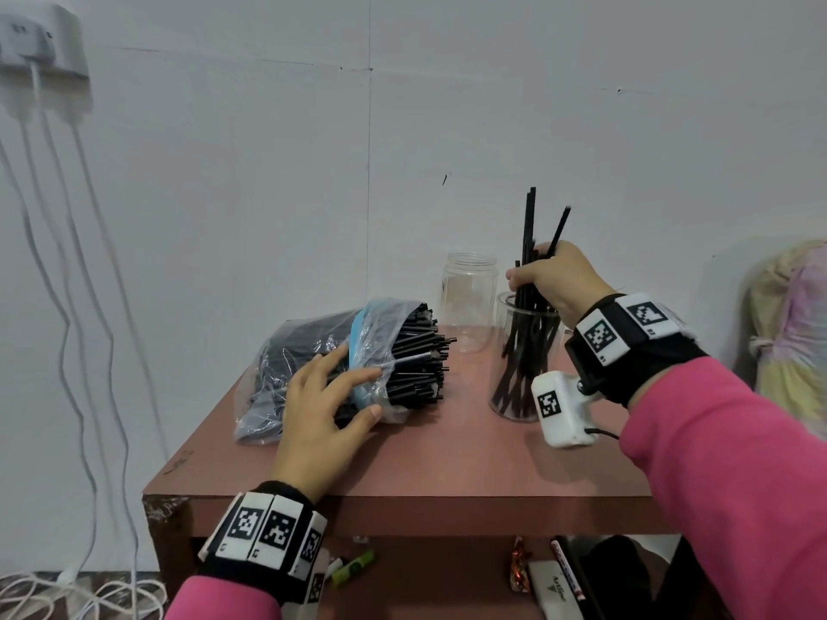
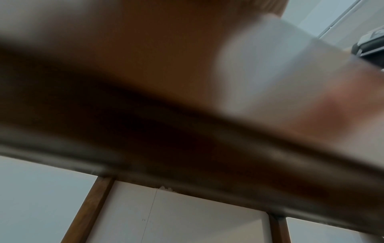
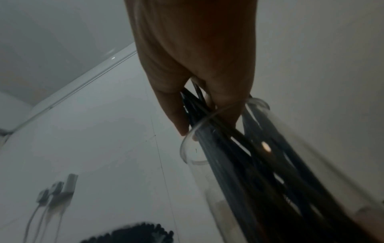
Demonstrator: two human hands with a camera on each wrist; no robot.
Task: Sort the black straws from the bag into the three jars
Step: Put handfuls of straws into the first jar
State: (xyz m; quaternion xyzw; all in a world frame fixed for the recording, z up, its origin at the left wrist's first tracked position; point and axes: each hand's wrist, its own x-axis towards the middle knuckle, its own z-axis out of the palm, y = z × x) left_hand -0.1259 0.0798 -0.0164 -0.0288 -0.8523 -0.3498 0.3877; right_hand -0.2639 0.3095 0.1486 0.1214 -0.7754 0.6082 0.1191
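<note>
A person in pink sleeves works at a small reddish-brown table (image 1: 447, 467). The landmark is a clear glass jar (image 1: 521, 364) near the table's right side, already holding a crossed cluster of black straws. The right hand (image 1: 557, 279) hovers directly above this jar's rim, fingers curled around a small bunch of black straws (image 1: 532, 243) whose lower ends reach down into the jar. The right wrist view shows the same grip (image 3: 199, 69) just above the glass rim (image 3: 187, 148).

Just behind the jar, to its left, stands an empty clear plastic jar (image 1: 468, 302). Only 2 jars are visible. Further left of the glass jar lies a clear plastic bag (image 1: 322, 369) packed with black straws, their ends poking out toward the jar. The left hand (image 1: 322, 409) rests on the bag with fingers spread and relaxed, gripping nothing.

Risks, as a judgement: straws held at splayed angles could catch the rim and fall outside, and the hand or wrist camera close beside the jar could knock it over.
</note>
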